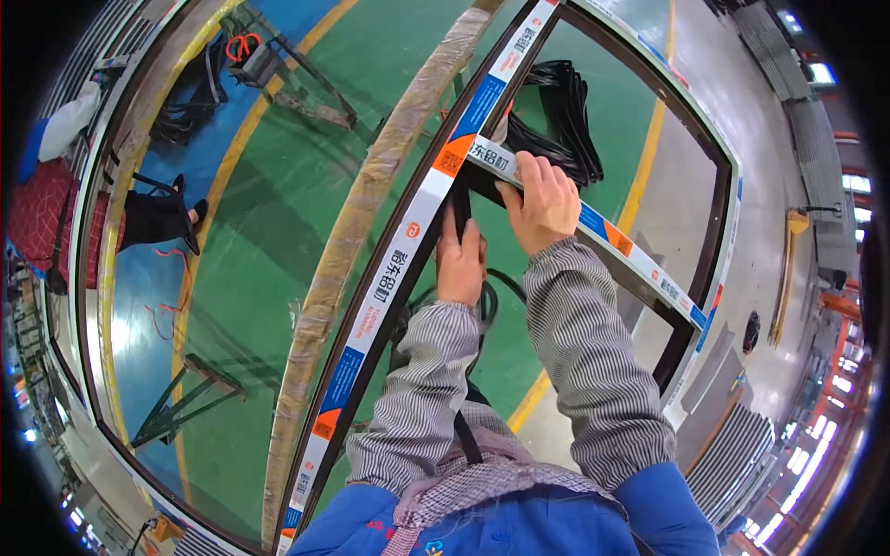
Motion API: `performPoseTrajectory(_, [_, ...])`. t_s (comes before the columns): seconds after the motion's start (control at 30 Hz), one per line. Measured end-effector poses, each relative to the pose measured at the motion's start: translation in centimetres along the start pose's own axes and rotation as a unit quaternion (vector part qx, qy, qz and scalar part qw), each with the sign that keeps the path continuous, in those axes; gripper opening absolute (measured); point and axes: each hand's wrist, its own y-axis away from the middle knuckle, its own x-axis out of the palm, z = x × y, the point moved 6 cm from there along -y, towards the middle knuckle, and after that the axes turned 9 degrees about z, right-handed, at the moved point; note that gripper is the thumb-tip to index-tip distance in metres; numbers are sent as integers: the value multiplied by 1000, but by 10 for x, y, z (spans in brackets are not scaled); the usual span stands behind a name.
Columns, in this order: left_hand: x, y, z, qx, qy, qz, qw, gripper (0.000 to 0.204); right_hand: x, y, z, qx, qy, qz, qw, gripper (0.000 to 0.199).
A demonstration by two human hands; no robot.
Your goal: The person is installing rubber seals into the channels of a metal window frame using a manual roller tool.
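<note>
Both were busy: left hand (461,266) pinched a black rubber-looking strip (462,206) at twelve o'clock, probably bendy, best held near the frame (400,248), while right hand (547,208), fingers bunched, gripped the crossbar (603,229) around one.

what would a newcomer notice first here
The large frame, banded white, blue and orange, would probably stand out first, slanting across the middle. Next come the right hand gripping its crossbar and the left hand on a black strip just below. Toward the top, a black bundle lies on the green floor.
</note>
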Motion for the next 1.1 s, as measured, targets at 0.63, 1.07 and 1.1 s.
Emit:
performPoseTrajectory(0.63, [-10,7,-19,-65,64,-10,996,55,4,-12,14,18,5,12,1000,41])
performPoseTrajectory(1.07, [2,-2,-18,-82,179,-29,980,20,14,-24,22,29,-7,33,999,41])
performPoseTrajectory(1.1, [3,-3,-15,-79,185,-27,979,21,5,-12,26,1,-37,-14,999,54])
